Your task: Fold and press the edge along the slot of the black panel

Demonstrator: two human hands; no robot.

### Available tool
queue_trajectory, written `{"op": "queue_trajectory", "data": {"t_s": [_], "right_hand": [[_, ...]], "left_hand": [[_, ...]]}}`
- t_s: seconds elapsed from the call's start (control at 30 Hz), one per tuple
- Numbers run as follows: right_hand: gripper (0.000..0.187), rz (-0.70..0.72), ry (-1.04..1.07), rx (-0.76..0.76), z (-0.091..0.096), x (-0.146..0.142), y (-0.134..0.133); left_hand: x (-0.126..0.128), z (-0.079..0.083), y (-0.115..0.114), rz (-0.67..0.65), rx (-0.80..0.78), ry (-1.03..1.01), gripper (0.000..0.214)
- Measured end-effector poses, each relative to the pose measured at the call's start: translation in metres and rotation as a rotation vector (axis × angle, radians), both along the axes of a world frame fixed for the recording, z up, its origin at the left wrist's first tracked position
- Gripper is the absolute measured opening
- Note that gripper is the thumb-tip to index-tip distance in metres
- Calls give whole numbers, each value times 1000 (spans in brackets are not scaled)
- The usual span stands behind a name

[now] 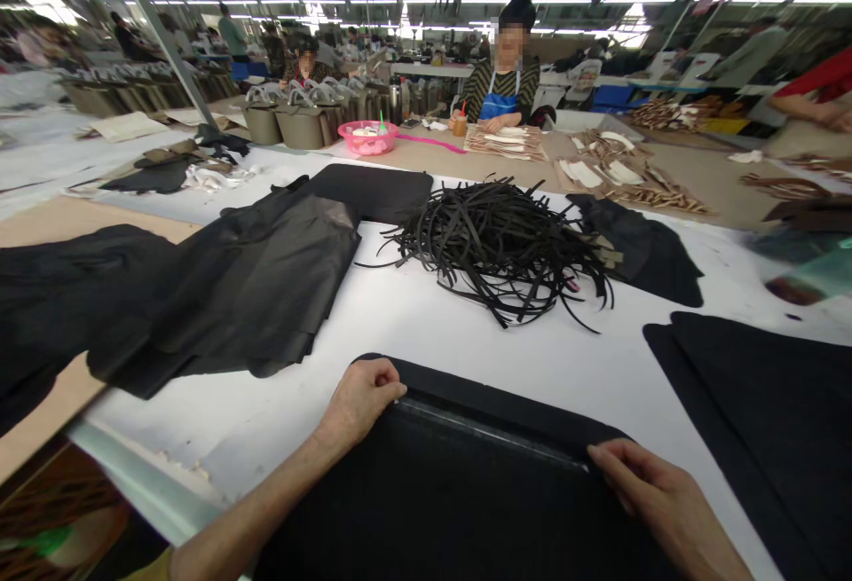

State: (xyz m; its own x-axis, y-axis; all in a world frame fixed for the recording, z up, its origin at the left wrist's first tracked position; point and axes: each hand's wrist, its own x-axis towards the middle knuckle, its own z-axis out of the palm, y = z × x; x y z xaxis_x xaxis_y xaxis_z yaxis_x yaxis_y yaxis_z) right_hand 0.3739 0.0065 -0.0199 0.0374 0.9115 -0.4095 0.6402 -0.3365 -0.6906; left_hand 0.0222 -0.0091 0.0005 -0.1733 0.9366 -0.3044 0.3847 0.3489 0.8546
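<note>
Edge work at the near side of the white-covered table (pixel 379 319), both hands on it! Left hand (pixel 363 395) takes one end of a pale, shiny line (pixel 493 433), thumb and forefinger closed in a pinch on the border of a dark sheet (pixel 466 510). Right hand (pixel 642 475) is at the other end, fingers bent and bunched close; whether they grip or merely press, I can't tell. Between them, flat, lies the black panel (pixel 499 396), its matte margin showing beyond the line, the dark sheet covering the near part and running out of view.

The step in hand looks like lining up that border; the next move, I'd judge, calls for even tension at both ends.

Straight ahead, a tangle of black strips (pixel 499 244), apart from both hands. Loose black sheets (pixel 259 279) sprawl over on the left; stacked black panels (pixel 772 421) lie near the right hand, the likeliest obstacle should that arm swing outward. Farther back, a pink basin (pixel 368 145), and a co-worker in a blue apron (pixel 499 105) behind piled tan pieces (pixel 509 145).
</note>
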Motion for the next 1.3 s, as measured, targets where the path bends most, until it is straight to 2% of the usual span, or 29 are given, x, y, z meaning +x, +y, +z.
{"op": "queue_trajectory", "data": {"t_s": [0.2,0.4,0.73,1.3], "right_hand": [[43,18,24,15,-4,3,-3],[43,0,-70,-10,-8,5,-5],[39,38,-170,23,-7,-1,-4],[29,-5,-151,108,2,-10,-6]], "left_hand": [[-5,2,2,-103,-15,155,15],[-6,-4,4,-88,-71,262,13],[-3,0,8,-117,-83,346,13],[-6,-15,7,-264,-63,507,13]]}}
